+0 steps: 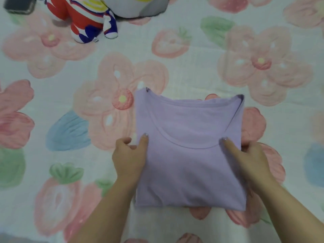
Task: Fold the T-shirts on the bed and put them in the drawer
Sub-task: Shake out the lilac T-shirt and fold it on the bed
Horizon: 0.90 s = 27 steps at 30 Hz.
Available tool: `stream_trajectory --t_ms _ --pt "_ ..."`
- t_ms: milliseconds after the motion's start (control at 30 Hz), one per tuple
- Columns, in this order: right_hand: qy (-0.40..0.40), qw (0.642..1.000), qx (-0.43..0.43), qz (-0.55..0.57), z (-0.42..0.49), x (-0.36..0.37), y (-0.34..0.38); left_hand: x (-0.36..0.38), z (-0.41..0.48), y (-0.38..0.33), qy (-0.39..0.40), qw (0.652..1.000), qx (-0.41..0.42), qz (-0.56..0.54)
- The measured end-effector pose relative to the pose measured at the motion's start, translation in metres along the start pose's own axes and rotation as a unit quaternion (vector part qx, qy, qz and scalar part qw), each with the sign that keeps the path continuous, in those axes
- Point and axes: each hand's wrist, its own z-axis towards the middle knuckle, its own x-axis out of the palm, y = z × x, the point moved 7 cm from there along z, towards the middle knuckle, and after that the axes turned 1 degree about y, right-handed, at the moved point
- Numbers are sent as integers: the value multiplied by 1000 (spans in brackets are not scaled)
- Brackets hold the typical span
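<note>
A lilac T-shirt [189, 155] lies folded into a neat rectangle on the bed, neckline facing up. My left hand [130, 155] grips its left edge, thumb on top and the other fingers curled at the side. My right hand [249, 158] grips the right edge the same way, thumb lying on the fabric and fingers tucked beside or under it. No drawer is in view.
The bed sheet [52, 106] is white with large pink flowers and strawberries. A red, white and blue plush toy [87, 20] and a grey plush [140, 6] sit at the far edge, with a dark object [17, 6] at the top left corner.
</note>
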Motion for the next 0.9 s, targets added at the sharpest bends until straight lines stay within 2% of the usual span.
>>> stream_trajectory --t_ms 33,100,167,200,267,333,567,667,733,800,833,900 --pt "36 999 -13 38 -4 7 2 6 -1 5 38 998 -37 -14" --pt "101 986 -33 127 -13 15 19 24 -3 0 150 980 -62 -118" --pt "123 978 -52 158 -19 14 37 31 -9 -15 245 946 -48 -205" --pt "123 979 -73 145 -23 12 47 25 -9 -22 266 939 -20 -217" --pt "118 977 -123 129 -36 9 72 -6 -2 -35 257 939 49 -223" --pt "149 963 -169 149 -59 21 106 -55 12 -41 216 943 106 -231" --pt "308 884 -284 208 -134 136 268 -244 99 -44 66 938 151 -303" --pt "309 877 -300 215 -139 192 332 -303 154 -42 -22 950 183 -251" --pt "273 905 -265 189 -133 227 354 -326 192 -25 -106 968 143 -178" --pt "195 949 -249 13 -126 261 354 -327 218 4 -167 984 50 41" --pt "140 942 -288 -97 -130 273 351 -317 225 16 -169 972 41 161" --pt "65 876 -437 -195 -152 300 346 -275 226 35 -136 946 107 274"
